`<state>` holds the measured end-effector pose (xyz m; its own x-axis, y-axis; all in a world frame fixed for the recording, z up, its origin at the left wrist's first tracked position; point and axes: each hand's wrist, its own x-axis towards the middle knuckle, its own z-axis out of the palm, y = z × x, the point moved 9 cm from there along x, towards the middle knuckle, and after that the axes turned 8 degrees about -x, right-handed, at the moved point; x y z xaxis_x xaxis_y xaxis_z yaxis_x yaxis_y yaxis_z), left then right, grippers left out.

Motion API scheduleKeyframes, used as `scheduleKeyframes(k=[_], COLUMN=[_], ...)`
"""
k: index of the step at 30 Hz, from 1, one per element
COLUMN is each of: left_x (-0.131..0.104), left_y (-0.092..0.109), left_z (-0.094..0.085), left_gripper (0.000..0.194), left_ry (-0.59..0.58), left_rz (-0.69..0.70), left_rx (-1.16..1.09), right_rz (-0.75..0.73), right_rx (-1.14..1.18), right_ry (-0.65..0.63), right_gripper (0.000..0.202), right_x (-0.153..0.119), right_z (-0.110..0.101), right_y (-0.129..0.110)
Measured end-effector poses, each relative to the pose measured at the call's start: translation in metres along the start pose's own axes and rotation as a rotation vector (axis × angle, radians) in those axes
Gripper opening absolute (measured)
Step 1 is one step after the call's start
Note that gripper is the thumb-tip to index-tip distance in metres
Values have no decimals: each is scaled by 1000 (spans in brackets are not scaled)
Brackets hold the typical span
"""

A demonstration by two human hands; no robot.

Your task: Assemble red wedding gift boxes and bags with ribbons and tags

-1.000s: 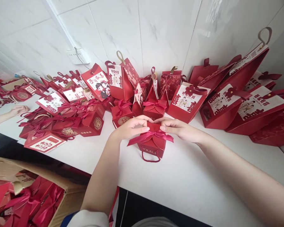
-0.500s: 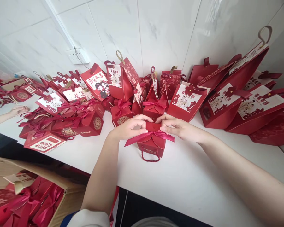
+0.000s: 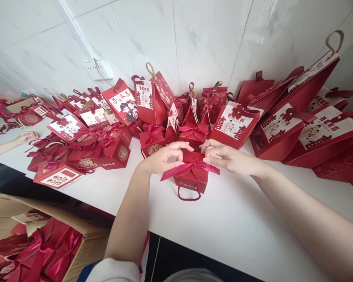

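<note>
Left hand (image 3: 166,158): was bent at the left of the ribboned box (image 3: 191,184), thumb by the ribbon (image 3: 210,168), fingers arched toward the box's far side.
Right hand (image 3: 228,158): matched it at the right of the ribboned box, thumb also by the ribbon.
Grip: both were half-curled; whether they pinched card or ribbon could not be told, as the contact was partly hidden.
Ribboned box: stood on the tabletop (image 3: 223,227) between the hands, its cord handle (image 3: 189,199) looped down the near side.
Second box (image 3: 194,135): sat just beyond the ribboned box, tied with similar ribbon.
Box pile (image 3: 113,152): lay left of the ribboned box.
Labelled bag (image 3: 233,127): leaned beyond the ribboned box, to its right.
Carton (image 3: 95,239): stood nearer than the ribboned box and well to its left, with red packages inside.
Co-worker's hand (image 3: 26,137): rested far left of the ribboned box.
</note>
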<state>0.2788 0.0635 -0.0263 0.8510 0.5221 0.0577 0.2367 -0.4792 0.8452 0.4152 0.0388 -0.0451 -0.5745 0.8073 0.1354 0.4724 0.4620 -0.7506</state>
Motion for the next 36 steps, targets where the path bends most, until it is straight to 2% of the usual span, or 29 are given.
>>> scheduleKeyframes(k=[5,9,13,16,19,22,24,29,32,36], left_x=[1,2,6,8,7,6,6,9,10,10], left_y=[-6,-8,-10,-12,-15,-17,-20,-26,-26,-22], left_z=[-7,-8,-3,-1,-4,-6,-5,-2,-2,1], left_gripper=[26,13,15,17,25,33,34,35,33,20], left_ry=[131,211,183,136,136,152,162,162,156,135], left_rz=[-42,-56,-62,-74,-81,-90,-97,-99,-81,-77], left_rx=[-98,-201,-200,-208,-268,-329,-363,-413,-411,-381], right_rz=[64,56,-33,-149,-260,-388,-416,-317,-304,-327], right_rx=[28,32,-160,-396,-597,-672,-690,-604,-523,-469], right_ry=[136,288,389,353,237,162,168,179,123,92], right_gripper=[39,35,29,25,28,30,31,45,42,40], right_x=[-2,-8,-13,-14,-13,-13,-13,-11,-12,-17], right_z=[-13,-32,-37,-18,18,52,64,66,56,37], right_y=[0,-9,-34,-63,-88,-105,-108,-98,-100,-108])
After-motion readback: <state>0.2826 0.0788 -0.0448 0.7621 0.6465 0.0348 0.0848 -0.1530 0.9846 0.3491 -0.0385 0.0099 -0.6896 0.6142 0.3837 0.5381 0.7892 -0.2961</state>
